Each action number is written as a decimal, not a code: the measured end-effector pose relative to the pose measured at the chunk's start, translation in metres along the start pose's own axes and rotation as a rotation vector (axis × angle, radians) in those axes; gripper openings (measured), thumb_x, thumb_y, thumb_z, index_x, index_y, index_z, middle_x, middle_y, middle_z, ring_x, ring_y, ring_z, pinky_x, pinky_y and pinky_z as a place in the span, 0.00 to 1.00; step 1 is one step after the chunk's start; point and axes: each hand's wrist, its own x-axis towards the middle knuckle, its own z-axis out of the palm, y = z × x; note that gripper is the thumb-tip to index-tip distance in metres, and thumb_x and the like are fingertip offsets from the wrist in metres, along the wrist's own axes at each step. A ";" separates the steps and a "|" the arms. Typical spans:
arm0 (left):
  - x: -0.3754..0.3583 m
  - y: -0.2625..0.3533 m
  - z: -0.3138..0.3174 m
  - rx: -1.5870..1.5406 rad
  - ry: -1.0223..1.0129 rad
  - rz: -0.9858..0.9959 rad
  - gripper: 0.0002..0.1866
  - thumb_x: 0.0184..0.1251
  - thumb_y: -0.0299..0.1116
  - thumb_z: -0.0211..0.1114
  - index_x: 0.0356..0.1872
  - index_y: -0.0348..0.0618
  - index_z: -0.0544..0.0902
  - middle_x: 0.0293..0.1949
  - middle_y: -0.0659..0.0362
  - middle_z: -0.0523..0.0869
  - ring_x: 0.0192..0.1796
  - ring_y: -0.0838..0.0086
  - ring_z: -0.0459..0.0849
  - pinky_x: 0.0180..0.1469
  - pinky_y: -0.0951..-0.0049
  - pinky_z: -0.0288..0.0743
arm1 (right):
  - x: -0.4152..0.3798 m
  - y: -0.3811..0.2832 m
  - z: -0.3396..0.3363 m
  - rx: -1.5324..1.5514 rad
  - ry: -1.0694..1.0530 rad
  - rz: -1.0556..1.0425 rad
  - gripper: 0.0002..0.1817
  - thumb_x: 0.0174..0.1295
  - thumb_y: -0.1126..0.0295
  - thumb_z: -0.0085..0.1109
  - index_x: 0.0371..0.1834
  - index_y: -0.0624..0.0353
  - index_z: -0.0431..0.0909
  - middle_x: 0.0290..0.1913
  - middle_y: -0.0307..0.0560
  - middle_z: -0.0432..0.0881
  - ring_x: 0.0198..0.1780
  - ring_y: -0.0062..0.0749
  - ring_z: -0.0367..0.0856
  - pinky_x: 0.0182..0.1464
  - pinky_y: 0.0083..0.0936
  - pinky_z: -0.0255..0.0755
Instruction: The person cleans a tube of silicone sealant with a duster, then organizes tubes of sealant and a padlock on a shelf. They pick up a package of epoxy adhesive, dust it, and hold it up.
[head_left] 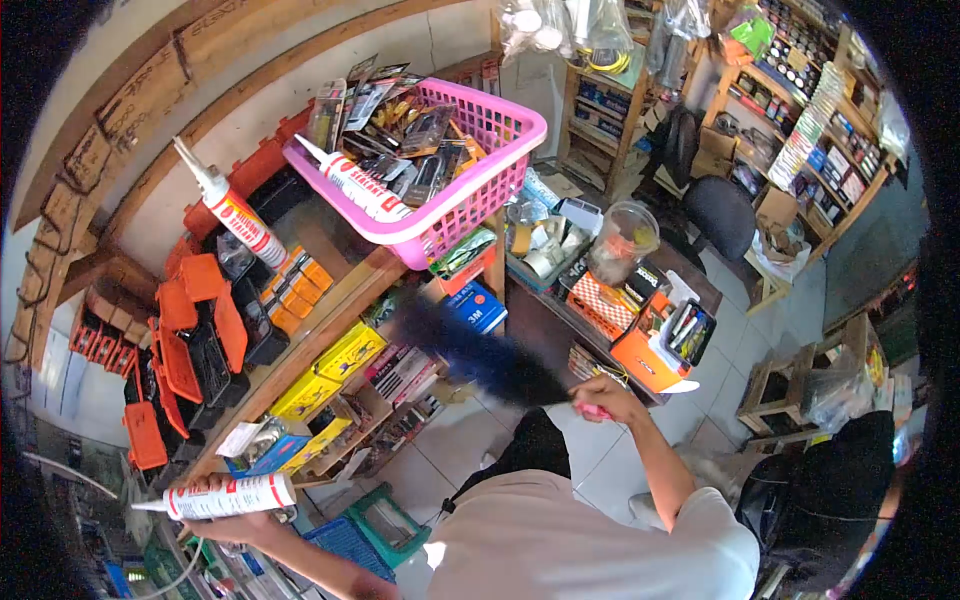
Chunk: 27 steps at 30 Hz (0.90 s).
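Note:
My left hand (235,527) is wrapped round a white silicone sealant tube (232,497), its nozzle pointing left. The pink handle of a duster (490,350) is gripped in my right hand (608,400). Its dark blue-black head is smeared by motion in front of the lower shelf. On the wooden shelf stands another sealant tube (238,215), beside small orange boxes (296,288). A third sealant tube (362,187) leans in a pink basket (465,215) filled with packaged items.
Orange-lidded toolboxes (177,362) line the shelf at left. Yellow boxes (330,370) and a blue 3M box (474,307) sit lower down. A desk holds a clear plastic tub (625,243) and an orange box (645,345). A dark chair (722,218) stands behind it.

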 end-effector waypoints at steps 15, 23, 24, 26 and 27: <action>-0.031 -0.043 0.078 0.134 0.158 -0.002 0.25 0.73 0.57 0.41 0.42 0.45 0.75 0.26 0.62 0.73 0.23 0.79 0.71 0.23 0.78 0.69 | 0.139 0.010 -0.086 0.636 0.819 -0.268 0.10 0.69 0.62 0.46 0.44 0.54 0.71 0.28 0.39 0.75 0.20 0.22 0.72 0.21 0.20 0.70; -0.052 -0.073 0.141 -0.017 0.109 -0.166 0.24 0.67 0.63 0.46 0.39 0.53 0.76 0.25 0.64 0.78 0.20 0.74 0.77 0.18 0.68 0.74 | 0.264 0.074 -0.168 0.834 0.995 -0.330 0.10 0.62 0.72 0.52 0.45 0.57 0.67 0.32 0.46 0.76 0.29 0.34 0.79 0.28 0.32 0.77; -0.048 -0.081 0.131 -0.052 0.065 -0.209 0.23 0.67 0.62 0.47 0.40 0.53 0.74 0.23 0.64 0.77 0.19 0.71 0.78 0.19 0.65 0.76 | 0.286 0.104 -0.189 0.928 1.002 -0.380 0.05 0.61 0.73 0.52 0.39 0.59 0.70 0.28 0.45 0.77 0.26 0.32 0.79 0.28 0.31 0.77; -0.061 -0.091 0.155 0.010 -0.115 -0.254 0.25 0.68 0.63 0.43 0.36 0.52 0.72 0.21 0.63 0.76 0.18 0.72 0.75 0.19 0.68 0.73 | 0.289 0.097 -0.184 0.664 1.070 -0.318 0.05 0.58 0.76 0.54 0.34 0.59 0.68 0.25 0.45 0.76 0.23 0.32 0.77 0.26 0.30 0.76; -0.066 -0.097 0.162 -0.035 -0.126 -0.281 0.25 0.67 0.63 0.44 0.36 0.50 0.71 0.21 0.61 0.75 0.17 0.70 0.75 0.18 0.66 0.74 | 0.290 0.085 -0.176 0.649 1.027 -0.301 0.05 0.58 0.76 0.54 0.34 0.59 0.68 0.25 0.45 0.76 0.23 0.32 0.77 0.26 0.30 0.76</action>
